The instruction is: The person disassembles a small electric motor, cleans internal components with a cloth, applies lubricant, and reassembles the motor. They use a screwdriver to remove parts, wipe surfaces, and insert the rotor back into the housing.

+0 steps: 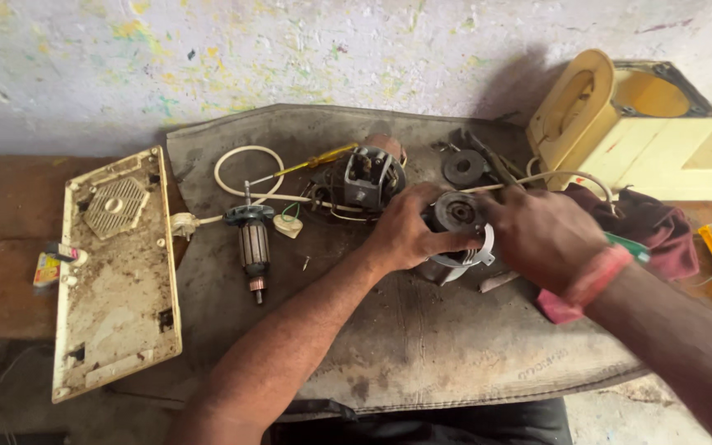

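Motor housing (452, 235), mid-mat (422, 346), is being gripped by the left hand (405, 231) curled round its side and the right hand (541, 235) seemingly pinching its top, risking a slip onto the loose armature (253, 247) nearby.

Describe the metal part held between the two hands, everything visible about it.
The motor housing is a dull grey metal cylinder with a dark round end cap and centre hole facing up, and a bright metal bracket at its lower right. It sits tilted on the worn grey mat. The left hand grips its left side; the right hand covers its right.
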